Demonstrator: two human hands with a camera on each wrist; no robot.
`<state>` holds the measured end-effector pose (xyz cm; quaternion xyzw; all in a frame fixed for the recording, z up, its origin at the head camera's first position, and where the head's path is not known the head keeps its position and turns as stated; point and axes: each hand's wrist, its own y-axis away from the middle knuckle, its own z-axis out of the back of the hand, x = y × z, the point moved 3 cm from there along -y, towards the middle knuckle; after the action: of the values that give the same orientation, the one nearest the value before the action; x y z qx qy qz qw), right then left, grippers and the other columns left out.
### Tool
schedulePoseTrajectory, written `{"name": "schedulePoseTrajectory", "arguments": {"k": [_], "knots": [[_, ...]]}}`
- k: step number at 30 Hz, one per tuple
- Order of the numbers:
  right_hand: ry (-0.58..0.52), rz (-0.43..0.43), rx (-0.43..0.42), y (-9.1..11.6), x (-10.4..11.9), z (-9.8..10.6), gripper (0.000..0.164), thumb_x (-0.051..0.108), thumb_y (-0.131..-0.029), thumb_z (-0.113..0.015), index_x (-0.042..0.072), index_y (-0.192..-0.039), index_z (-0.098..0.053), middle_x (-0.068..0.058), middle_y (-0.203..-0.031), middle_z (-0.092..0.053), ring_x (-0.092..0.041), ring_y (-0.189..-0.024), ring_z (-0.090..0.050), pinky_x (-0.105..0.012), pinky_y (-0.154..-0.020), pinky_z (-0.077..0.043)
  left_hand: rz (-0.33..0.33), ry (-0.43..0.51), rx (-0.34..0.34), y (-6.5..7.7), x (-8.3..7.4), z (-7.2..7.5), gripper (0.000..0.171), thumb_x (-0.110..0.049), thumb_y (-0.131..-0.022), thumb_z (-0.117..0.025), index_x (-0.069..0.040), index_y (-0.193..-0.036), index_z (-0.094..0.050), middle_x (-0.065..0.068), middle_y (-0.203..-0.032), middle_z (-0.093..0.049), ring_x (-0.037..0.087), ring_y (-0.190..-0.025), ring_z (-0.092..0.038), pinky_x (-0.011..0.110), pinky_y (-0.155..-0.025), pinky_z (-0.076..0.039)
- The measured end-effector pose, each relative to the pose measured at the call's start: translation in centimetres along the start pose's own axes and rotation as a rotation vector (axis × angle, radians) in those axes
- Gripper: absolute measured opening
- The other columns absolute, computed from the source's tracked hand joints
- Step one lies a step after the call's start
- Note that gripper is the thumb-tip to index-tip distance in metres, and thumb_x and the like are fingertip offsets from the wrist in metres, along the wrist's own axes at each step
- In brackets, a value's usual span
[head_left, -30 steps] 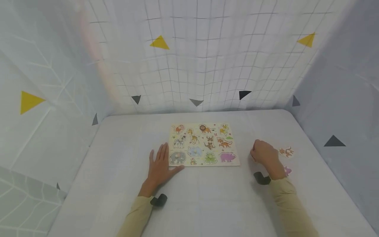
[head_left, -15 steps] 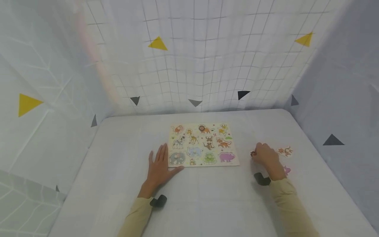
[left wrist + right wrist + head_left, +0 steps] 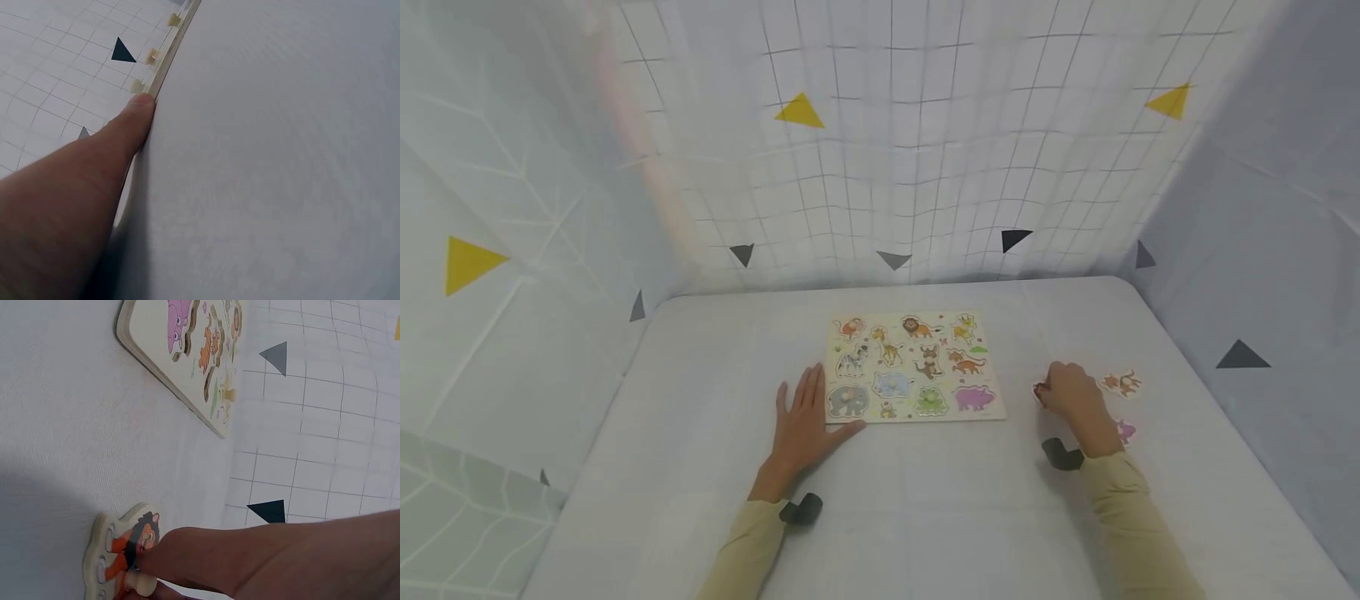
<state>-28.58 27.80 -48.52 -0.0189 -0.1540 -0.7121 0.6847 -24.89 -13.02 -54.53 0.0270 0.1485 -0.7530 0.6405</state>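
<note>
My left hand (image 3: 802,433) lies flat with straight fingers against the left side of a wooden animal peg puzzle board (image 3: 917,408), its thumb (image 3: 128,125) along the near edge. Right of the board, my right hand (image 3: 1072,400) pinches a lion puzzle piece (image 3: 128,550) near its wooden knob (image 3: 141,583). The lion piece is low at the tabletop; whether it touches the cloth is unclear. In the head view the hand covers most of it.
An orange-brown animal piece (image 3: 1122,383) lies right of my right hand. A purple piece (image 3: 1126,431) is partly hidden behind that wrist. White cloth walls with coloured triangles surround the white-covered table (image 3: 917,517).
The right hand has turned slightly and shifted a little, and part of the lion piece now shows at its fingertips. The left hand and board stay in place; the view shifted slightly.
</note>
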Motion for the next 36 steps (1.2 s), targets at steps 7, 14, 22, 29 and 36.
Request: {"name": "schedulePoseTrajectory", "arguments": {"k": [7, 14, 22, 29, 36], "knots": [[-0.015, -0.022, 0.009, -0.5, 0.5, 0.1, 0.025, 0.018, -0.084, -0.057, -0.007, -0.082, -0.06, -0.013, -0.071, -0.055, -0.02, -0.06, -0.047, -0.027, -0.047, -0.036, -0.005, 0.007, -0.007, 0.0, 0.1, -0.1, 0.11, -0.079, -0.068, -0.046, -0.009, -0.145, -0.011, 0.004, -0.153, -0.015, 0.022, -0.142, -0.015, 0.056, -0.112, -0.006], [-0.052, -0.031, -0.051, -1.2, 0.8, 0.3, 0.019, 0.012, -0.082, -0.057, -0.006, -0.088, -0.059, -0.019, -0.081, -0.06, -0.023, -0.065, -0.051, -0.03, -0.052, -0.042, 0.001, 0.001, -0.001, -0.1, 0.2, -0.1, 0.111, -0.081, -0.067, -0.043, -0.01, -0.145, -0.008, 0.003, -0.154, -0.012, 0.021, -0.143, -0.013, 0.055, -0.112, -0.004], [-0.094, -0.007, -0.109, -1.6, 1.4, 0.1, 0.015, 0.011, -0.084, -0.055, -0.003, -0.082, -0.058, -0.015, -0.075, -0.06, -0.02, -0.062, -0.05, -0.026, -0.049, -0.039, 0.002, 0.004, 0.009, -0.1, 0.1, -0.2, 0.111, -0.08, -0.067, -0.044, -0.009, -0.145, -0.008, 0.004, -0.154, -0.013, 0.022, -0.142, -0.014, 0.056, -0.111, -0.006], [-0.112, -0.001, -0.114, -1.8, 2.0, 0.2, 0.012, 0.01, -0.084, -0.054, -0.002, -0.083, -0.057, -0.015, -0.077, -0.059, -0.02, -0.064, -0.049, -0.025, -0.05, -0.038, 0.003, 0.003, 0.004, -0.1, 0.1, -0.1, 0.111, -0.08, -0.067, -0.044, -0.01, -0.145, -0.008, 0.003, -0.154, -0.013, 0.021, -0.143, -0.013, 0.055, -0.112, -0.005], [-0.158, 0.063, -0.248, -1.8, 2.7, 0.4, 0.01, 0.009, -0.083, -0.054, -0.001, -0.084, -0.056, -0.016, -0.08, -0.055, -0.023, -0.069, -0.049, -0.028, -0.055, -0.039, -0.004, -0.003, 0.001, 0.0, 0.0, -0.1, 0.111, -0.08, -0.068, -0.043, -0.009, -0.145, -0.008, 0.003, -0.154, -0.013, 0.022, -0.142, -0.013, 0.055, -0.112, -0.005]]}}
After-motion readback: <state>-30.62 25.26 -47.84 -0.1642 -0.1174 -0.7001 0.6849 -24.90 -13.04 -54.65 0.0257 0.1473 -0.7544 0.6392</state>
